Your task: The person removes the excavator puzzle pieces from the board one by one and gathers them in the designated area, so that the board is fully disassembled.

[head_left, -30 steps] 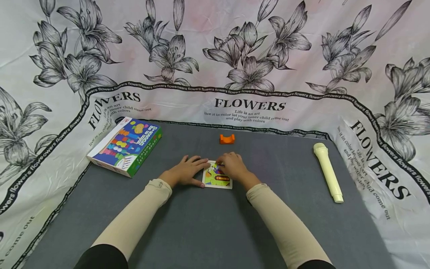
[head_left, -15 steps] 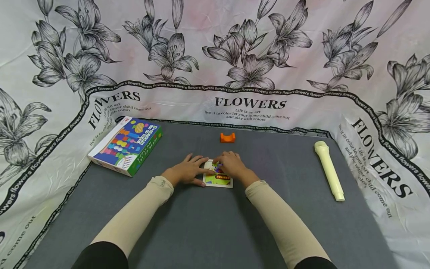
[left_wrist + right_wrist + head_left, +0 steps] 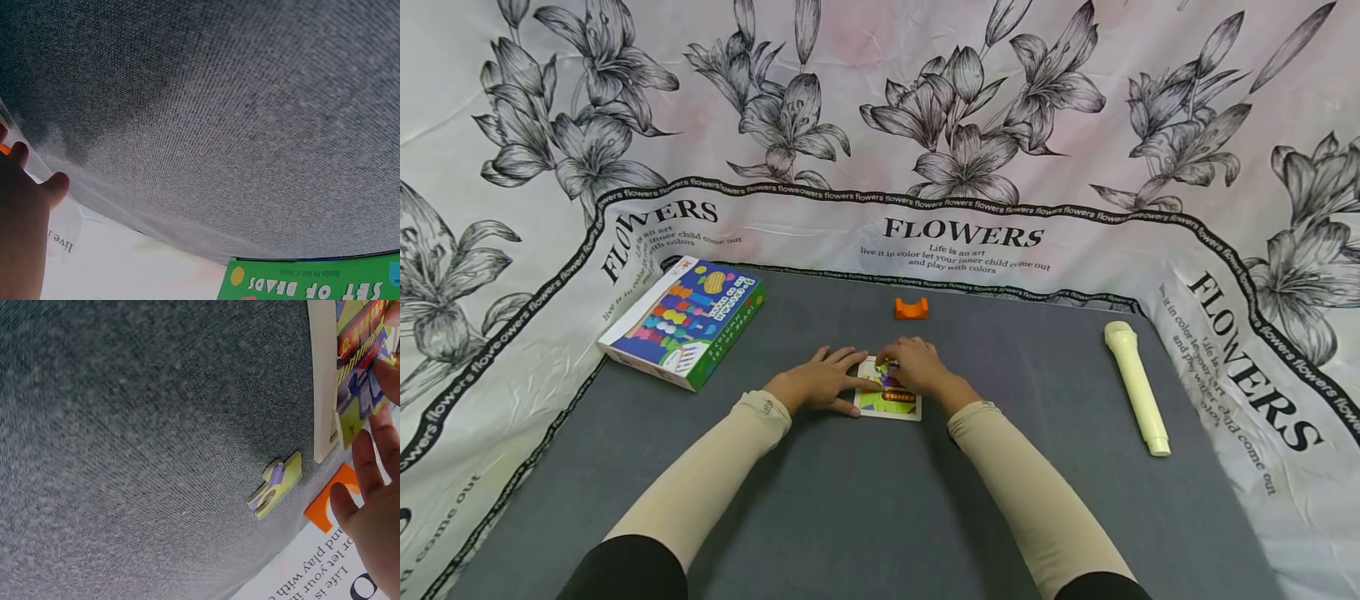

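A small jigsaw puzzle in a white-rimmed tray (image 3: 891, 417) lies flat between both hands, its picture bright green and yellow. My left hand (image 3: 820, 382) rests spread at the tray's left edge, one finger stretched over the picture. With my right hand (image 3: 917, 369) I pinch a jigsaw piece (image 3: 357, 400) at the tray's upper part. That piece stands tilted in the right wrist view, thumb on one side and fingertips at its lower edge. A loose jigsaw piece (image 3: 276, 487) lies on the cloth beside the tray; the right hand hides it in the head view.
An orange notched block (image 3: 911, 309) sits beyond the tray. A blue and green bead-set box (image 3: 681, 321) stands at the back left. On the right lies a pale yellow baton-like stick (image 3: 1137, 387). Flower-printed cloth (image 3: 955, 179) rises behind the grey tabletop (image 3: 865, 517).
My left hand's finger has come in over the puzzle picture from the tray's edge. The right hand keeps its place at the upper part, with only slight finger movement.
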